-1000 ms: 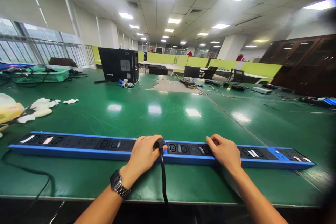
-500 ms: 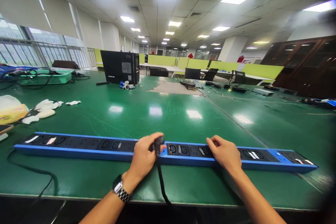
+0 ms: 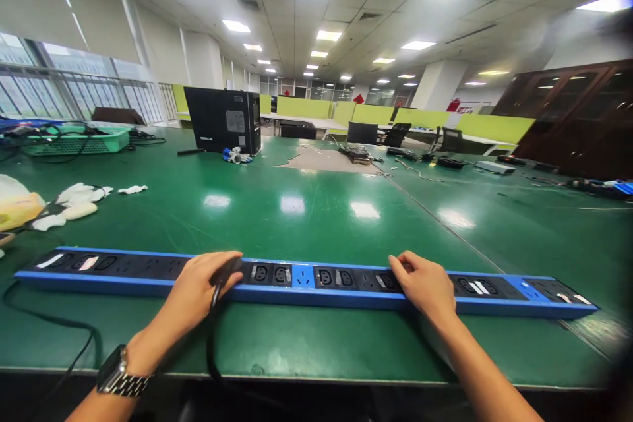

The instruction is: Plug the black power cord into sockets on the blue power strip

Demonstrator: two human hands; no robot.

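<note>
A long blue and black power strip [image 3: 306,277] lies across the green table [image 3: 306,211] near its front edge. My left hand [image 3: 198,290] is closed on a black plug [image 3: 225,271] whose cable [image 3: 211,349] drops off the table edge; the plug is at the strip's sockets, left of centre. My right hand [image 3: 425,283] rests on the strip to the right of centre, fingers curled over its top and pressing on it. A metal watch [image 3: 116,379] is on my left wrist.
A black cable [image 3: 59,330] runs from the strip's left end. White gloves [image 3: 74,201] and a yellow bag [image 3: 14,208] lie at the left. A green basket [image 3: 74,138] and a black computer case [image 3: 222,122] stand farther back. Desks and chairs fill the room behind.
My left hand has pulled the black plug out of the middle socket and carried it left along the strip. My right hand has stayed in place.
</note>
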